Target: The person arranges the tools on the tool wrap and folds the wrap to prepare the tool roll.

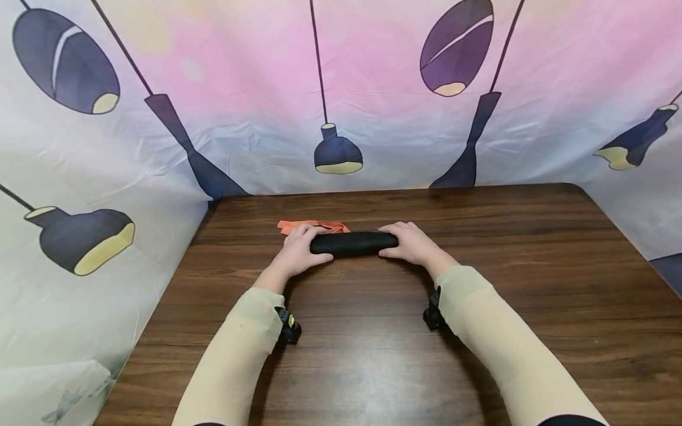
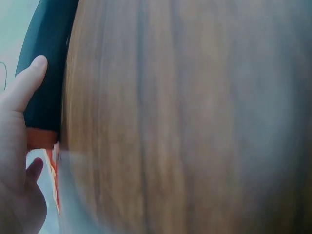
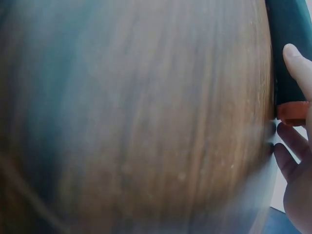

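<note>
A black cylinder-shaped object lies crosswise on the wooden table, and each end shows an orange rim in the wrist views. My left hand grips its left end, thumb along the near side. At the opposite end my right hand holds it the same way, with the thumb pressed against the black surface. Just behind the left end lies a flat orange strap, partly hidden by the left hand and the cylinder. What kind of object the cylinder is, I cannot tell.
The brown wooden table reaches back to a cloth backdrop printed with hanging lamps. Small black wrist cameras, such as the left one, sit on the inner side of both sleeves.
</note>
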The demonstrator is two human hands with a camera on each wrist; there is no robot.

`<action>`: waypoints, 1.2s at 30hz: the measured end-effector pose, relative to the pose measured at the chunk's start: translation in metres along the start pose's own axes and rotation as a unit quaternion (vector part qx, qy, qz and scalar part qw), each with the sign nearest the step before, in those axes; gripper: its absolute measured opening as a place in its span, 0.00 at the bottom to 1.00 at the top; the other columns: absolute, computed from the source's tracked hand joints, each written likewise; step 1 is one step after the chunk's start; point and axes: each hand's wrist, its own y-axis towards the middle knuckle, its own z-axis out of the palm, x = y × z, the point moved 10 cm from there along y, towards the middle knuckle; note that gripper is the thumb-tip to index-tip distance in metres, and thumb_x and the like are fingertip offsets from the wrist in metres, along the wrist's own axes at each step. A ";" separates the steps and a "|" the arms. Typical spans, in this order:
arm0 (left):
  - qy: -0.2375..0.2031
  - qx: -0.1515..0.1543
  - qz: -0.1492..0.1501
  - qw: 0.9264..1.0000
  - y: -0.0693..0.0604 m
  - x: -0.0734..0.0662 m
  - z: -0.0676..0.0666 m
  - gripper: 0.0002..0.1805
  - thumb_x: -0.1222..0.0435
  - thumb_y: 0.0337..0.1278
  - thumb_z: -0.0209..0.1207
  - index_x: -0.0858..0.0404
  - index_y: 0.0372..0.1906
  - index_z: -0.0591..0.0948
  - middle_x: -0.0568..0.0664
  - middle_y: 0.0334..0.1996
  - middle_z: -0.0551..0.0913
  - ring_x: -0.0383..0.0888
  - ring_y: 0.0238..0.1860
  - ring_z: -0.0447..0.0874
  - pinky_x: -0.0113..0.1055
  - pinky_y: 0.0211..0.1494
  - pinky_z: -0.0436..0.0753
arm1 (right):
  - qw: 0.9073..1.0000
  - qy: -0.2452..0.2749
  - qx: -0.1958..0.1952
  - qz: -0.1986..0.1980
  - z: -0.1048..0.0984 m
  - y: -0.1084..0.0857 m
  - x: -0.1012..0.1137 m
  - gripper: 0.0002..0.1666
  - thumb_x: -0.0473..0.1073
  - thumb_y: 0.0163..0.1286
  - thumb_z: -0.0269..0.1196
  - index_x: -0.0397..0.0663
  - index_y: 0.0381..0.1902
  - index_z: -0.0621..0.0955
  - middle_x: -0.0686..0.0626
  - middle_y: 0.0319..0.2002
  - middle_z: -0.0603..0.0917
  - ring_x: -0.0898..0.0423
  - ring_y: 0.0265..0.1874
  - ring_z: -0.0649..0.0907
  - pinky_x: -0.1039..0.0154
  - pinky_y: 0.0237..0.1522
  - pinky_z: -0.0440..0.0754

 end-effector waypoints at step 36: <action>-0.022 0.013 -0.055 0.998 -0.036 0.050 -0.028 0.37 0.42 0.48 0.62 0.57 0.62 0.72 0.53 0.56 0.73 0.56 0.61 0.63 0.53 0.62 0.59 | 0.997 0.059 -0.030 0.039 -0.031 -0.059 -0.077 0.40 0.60 0.61 0.63 0.44 0.65 0.69 0.41 0.58 0.74 0.41 0.60 0.68 0.44 0.59 0.62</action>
